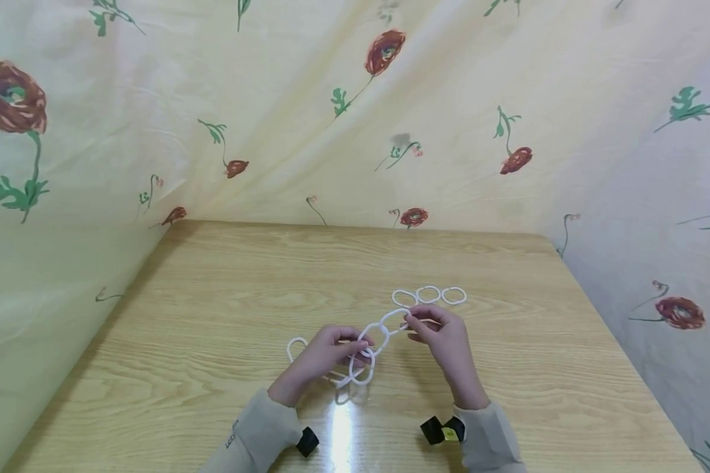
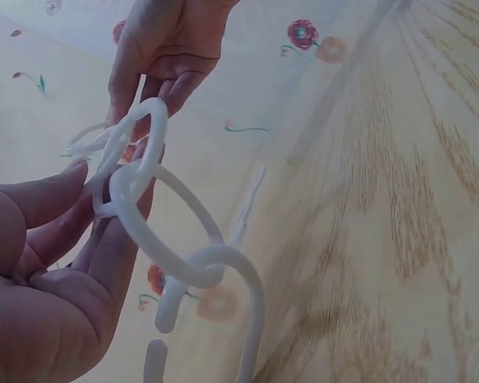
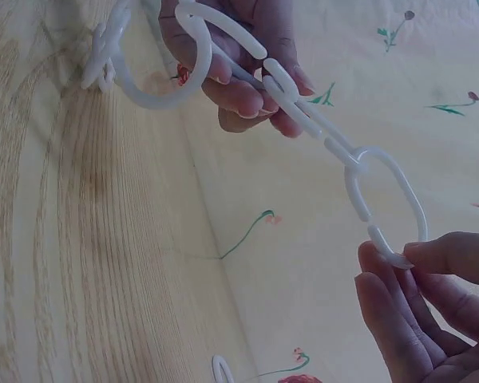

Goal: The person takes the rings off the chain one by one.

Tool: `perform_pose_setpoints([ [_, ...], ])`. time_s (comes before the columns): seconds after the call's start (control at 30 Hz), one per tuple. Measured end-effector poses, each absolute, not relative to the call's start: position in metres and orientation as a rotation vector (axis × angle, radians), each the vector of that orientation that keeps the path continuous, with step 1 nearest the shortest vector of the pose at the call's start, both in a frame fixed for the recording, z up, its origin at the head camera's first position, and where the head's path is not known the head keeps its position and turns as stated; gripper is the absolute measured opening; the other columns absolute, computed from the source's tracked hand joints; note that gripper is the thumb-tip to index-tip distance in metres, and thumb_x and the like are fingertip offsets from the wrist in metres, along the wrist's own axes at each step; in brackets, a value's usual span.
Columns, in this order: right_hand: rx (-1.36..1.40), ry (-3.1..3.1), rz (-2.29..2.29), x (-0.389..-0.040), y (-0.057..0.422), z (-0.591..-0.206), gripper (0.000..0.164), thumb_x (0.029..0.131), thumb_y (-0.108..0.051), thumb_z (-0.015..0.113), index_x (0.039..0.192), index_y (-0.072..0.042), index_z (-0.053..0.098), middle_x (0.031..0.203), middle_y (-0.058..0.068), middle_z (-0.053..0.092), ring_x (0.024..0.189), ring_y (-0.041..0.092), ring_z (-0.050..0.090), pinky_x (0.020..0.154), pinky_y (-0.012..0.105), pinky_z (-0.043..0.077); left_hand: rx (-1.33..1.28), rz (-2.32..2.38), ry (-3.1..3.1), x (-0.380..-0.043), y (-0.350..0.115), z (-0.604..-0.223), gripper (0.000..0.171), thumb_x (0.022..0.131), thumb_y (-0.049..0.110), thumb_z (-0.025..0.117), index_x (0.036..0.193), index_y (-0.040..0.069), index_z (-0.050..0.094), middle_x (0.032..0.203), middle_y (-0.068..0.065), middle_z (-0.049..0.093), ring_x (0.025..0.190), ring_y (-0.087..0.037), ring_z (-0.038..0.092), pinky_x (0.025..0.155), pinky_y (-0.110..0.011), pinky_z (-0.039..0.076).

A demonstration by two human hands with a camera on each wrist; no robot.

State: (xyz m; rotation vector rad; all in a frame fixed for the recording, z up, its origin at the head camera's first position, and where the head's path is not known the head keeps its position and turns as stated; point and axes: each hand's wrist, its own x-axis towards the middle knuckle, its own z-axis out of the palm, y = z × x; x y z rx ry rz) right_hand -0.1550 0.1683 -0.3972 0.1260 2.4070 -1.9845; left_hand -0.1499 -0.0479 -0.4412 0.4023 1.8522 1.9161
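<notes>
Several white oval plastic links are joined into a chain, strung between the two hands above the table. My left hand grips a link in the middle of it, thumb against fingers. The lower part of the chain hangs below that hand, and one link shows past its far side. At the chain's other end, my right hand pinches the end link between thumb and fingertips. A small gap shows in the side of this link in the right wrist view.
Three loose white links lie in a row on the wooden table, just beyond my right hand. Floral cloth hangs along the table's back and sides. A bright glare spot lies on the tabletop near the front.
</notes>
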Motion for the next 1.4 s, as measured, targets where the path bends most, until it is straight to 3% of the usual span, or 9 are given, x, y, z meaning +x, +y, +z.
perform_pose_setpoints([
  [0.27, 0.138, 2.392, -1.965, -0.156, 0.171, -0.397, 0.023, 0.089, 0.001, 0.066, 0.108, 0.013, 0.062, 0.086, 0.002, 0.07, 0.073, 0.002, 0.069, 0.071, 0.023, 0.061, 0.279, 1.974, 1.87, -0.152, -0.047, -0.44, 0.024, 0.094, 0.001, 0.059, 0.106, -0.019, 0.059, 0.089, -0.022, 0.071, 0.07, -0.007, 0.068, 0.072, -0.026, 0.062],
  [0.73, 0.156, 2.407, -1.937, -0.156, 0.171, -0.4, 0.026, 0.087, -0.003, 0.07, 0.109, 0.01, 0.064, 0.09, 0.005, 0.074, 0.076, 0.003, 0.07, 0.07, 0.023, 0.061, 0.201, 2.058, 1.945, -0.152, -0.046, -0.442, 0.024, 0.089, -0.001, 0.065, 0.104, -0.019, 0.063, 0.095, -0.028, 0.071, 0.073, -0.006, 0.07, 0.074, -0.028, 0.062],
  [1.07, 0.145, 2.345, -1.986, -0.153, 0.164, -0.403, 0.026, 0.086, 0.003, 0.069, 0.108, 0.013, 0.062, 0.09, 0.01, 0.073, 0.074, 0.006, 0.07, 0.072, 0.025, 0.062, 0.155, 2.097, 1.937, -0.151, -0.045, -0.44, 0.024, 0.09, -0.001, 0.064, 0.105, -0.019, 0.062, 0.096, -0.028, 0.071, 0.076, -0.013, 0.073, 0.076, -0.029, 0.062],
  [1.4, 0.142, 2.336, -1.997, -0.151, 0.155, -0.407, 0.023, 0.083, 0.006, 0.07, 0.104, 0.013, 0.063, 0.092, 0.014, 0.072, 0.074, 0.006, 0.07, 0.072, 0.025, 0.062, 0.11, 2.102, 1.96, -0.151, -0.043, -0.438, 0.022, 0.089, -0.001, 0.065, 0.104, -0.018, 0.063, 0.095, -0.026, 0.072, 0.072, -0.007, 0.071, 0.077, -0.029, 0.062],
])
